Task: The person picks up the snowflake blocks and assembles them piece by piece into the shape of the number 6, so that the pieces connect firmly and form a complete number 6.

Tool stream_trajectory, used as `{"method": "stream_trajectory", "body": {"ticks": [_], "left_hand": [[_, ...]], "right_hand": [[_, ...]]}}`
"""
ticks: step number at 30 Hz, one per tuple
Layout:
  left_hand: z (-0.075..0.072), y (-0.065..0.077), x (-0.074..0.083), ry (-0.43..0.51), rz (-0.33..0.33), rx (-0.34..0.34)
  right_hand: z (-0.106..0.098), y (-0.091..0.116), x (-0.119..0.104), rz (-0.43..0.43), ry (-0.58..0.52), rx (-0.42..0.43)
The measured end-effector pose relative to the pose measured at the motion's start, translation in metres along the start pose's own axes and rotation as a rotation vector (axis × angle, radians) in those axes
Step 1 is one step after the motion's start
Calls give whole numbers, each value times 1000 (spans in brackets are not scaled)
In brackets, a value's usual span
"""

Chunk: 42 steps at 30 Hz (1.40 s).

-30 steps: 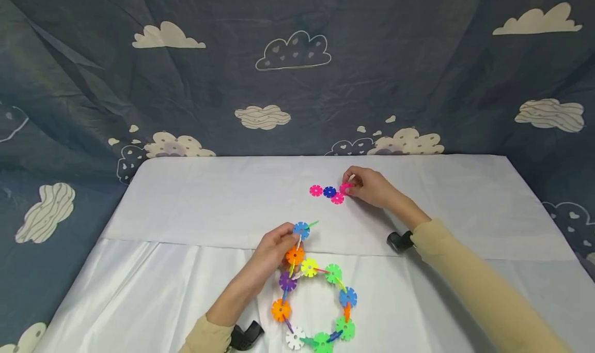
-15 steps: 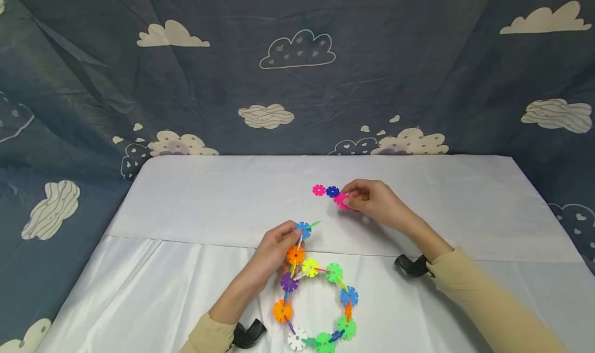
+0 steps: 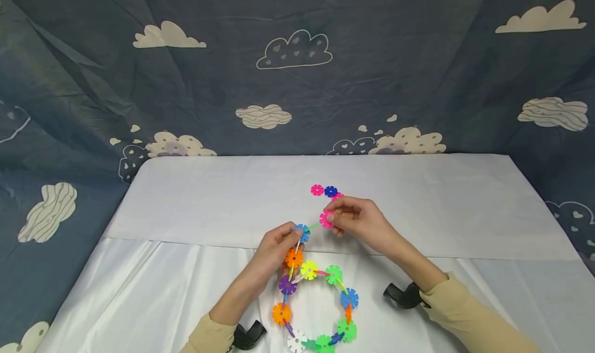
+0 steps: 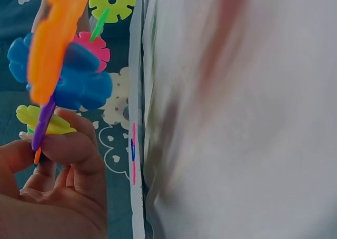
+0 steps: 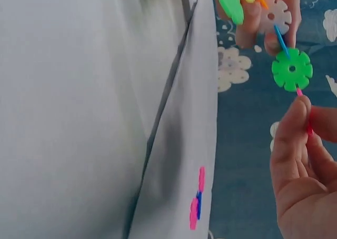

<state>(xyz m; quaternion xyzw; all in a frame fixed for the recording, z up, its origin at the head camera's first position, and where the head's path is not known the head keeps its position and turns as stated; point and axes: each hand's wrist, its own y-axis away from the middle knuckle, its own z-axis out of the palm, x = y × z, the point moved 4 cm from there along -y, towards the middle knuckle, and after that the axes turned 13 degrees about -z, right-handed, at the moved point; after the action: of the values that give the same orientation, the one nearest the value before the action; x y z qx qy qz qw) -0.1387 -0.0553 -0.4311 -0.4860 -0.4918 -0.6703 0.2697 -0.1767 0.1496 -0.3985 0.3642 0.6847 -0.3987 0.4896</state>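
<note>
My left hand pinches a chain of slotted plastic snowflake discs close to its blue disc. Below it, the chain bends into a ring of many colours, with a yellow disc and an orange disc among them. From the blue disc sticks out a green disc, the chain's end. Between thumb and fingers, my right hand holds a pink disc against that end. In the right wrist view their edges meet; whether the slots are engaged, I cannot tell.
Behind my right hand lie a loose pink disc, a dark blue disc and another pink disc, partly hidden. A white cloth covers the table, backed by a dark cloud-print curtain.
My right hand has lifted a pink disc from the loose ones and brought it toward me and left, to the chain's green end. The left hand keeps its hold, nearly unmoved.
</note>
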Motion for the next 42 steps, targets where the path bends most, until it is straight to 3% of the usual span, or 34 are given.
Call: {"method": "stream_trajectory", "body": {"ticks": [7,29,42], "left_hand": [[0,1,1,-1,28,4],[1,1,0,31,25,-36],[-2,2,0,-15,23,-43]], "right_hand": [[6,4,-1,-26,-26,52],[13,10,-2,-19,-27,158],[20,9,0,6,-59,108]]}}
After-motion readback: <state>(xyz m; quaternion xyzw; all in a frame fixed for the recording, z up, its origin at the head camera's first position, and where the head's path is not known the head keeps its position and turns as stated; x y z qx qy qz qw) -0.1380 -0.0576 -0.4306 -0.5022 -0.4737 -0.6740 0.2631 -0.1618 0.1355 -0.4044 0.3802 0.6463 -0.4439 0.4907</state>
